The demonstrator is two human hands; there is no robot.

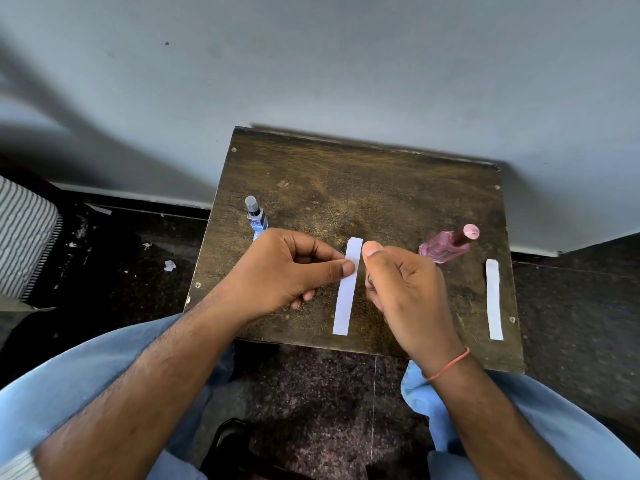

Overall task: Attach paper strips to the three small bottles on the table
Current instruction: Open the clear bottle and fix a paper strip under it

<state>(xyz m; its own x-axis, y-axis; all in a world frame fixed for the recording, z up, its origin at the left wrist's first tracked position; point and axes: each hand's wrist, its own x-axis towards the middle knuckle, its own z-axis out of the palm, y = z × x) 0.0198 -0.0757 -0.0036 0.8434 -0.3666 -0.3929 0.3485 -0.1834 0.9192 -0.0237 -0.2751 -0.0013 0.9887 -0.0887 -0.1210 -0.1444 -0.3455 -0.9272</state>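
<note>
A white paper strip (347, 292) hangs upright over the middle of the small wooden table (363, 188). My left hand (287, 271) pinches its upper part between thumb and forefinger. My right hand (401, 289) is curled just right of the strip, thumb up by its top end; something dark shows inside the fist, and I cannot tell what it is. A blue bottle (256, 218) with a grey cap stands behind my left hand. A pink bottle (446, 245) leans at the right. A second white strip (494, 299) lies flat near the table's right edge.
The table stands against a grey wall (311, 64). Dark speckled floor (304, 393) with paper scraps (169, 265) surrounds it. My knees in blue jeans (86, 375) sit close to the table's front edge. A striped fabric thing (24, 233) is at far left.
</note>
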